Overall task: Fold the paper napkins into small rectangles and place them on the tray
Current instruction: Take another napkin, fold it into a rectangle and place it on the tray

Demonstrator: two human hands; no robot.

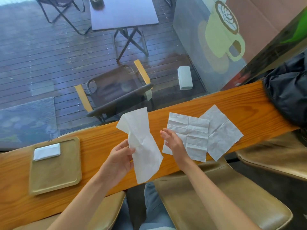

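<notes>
Crumpled unfolded napkin (142, 146) held up over the tabletop (99, 141), right of the tray (54, 171). Left hand (119, 160) fingers pinched shut on its left edge. Right hand (172, 143) further right, fingers loosely spread, gripping nothing, over a flat creased napkin (191, 130); another flat napkin (222, 131) just beyond, overlapped. Folded napkin rectangle (47, 151) sits in the tray's far-left corner.
</notes>
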